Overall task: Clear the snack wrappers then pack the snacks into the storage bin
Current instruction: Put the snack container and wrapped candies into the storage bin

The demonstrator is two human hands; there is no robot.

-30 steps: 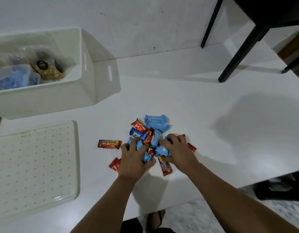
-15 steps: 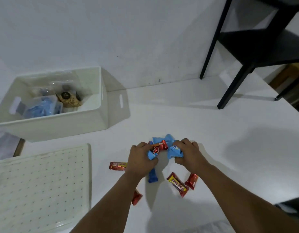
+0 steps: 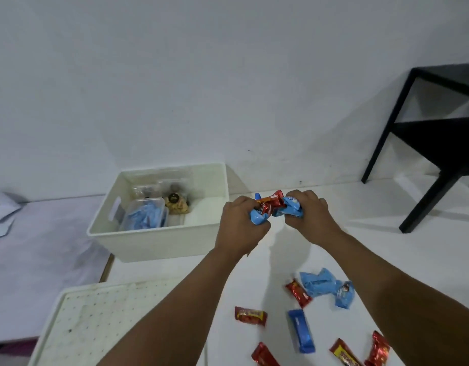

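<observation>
My left hand (image 3: 240, 225) and my right hand (image 3: 311, 212) are raised above the white table (image 3: 386, 260), together clutching a bunch of blue and red snack packs (image 3: 274, 208). They hover just right of the white storage bin (image 3: 159, 241), which holds a clear tub of blue packs (image 3: 145, 220) and a yellowish snack bag (image 3: 176, 204). Several packs lie on the table below: blue ones (image 3: 323, 285) (image 3: 301, 330) and red ones (image 3: 250, 315) (image 3: 298, 293) (image 3: 344, 352).
The bin's white perforated lid (image 3: 101, 326) lies at the lower left. A black metal stand (image 3: 433, 143) rests on the table at the right, against the white wall. The table's left edge runs beside the bin, with a pale surface beyond it.
Both hands closed on a bunch of packs and lifted it off the table toward the bin. Several packs stayed behind on the table. The camera has tilted up.
</observation>
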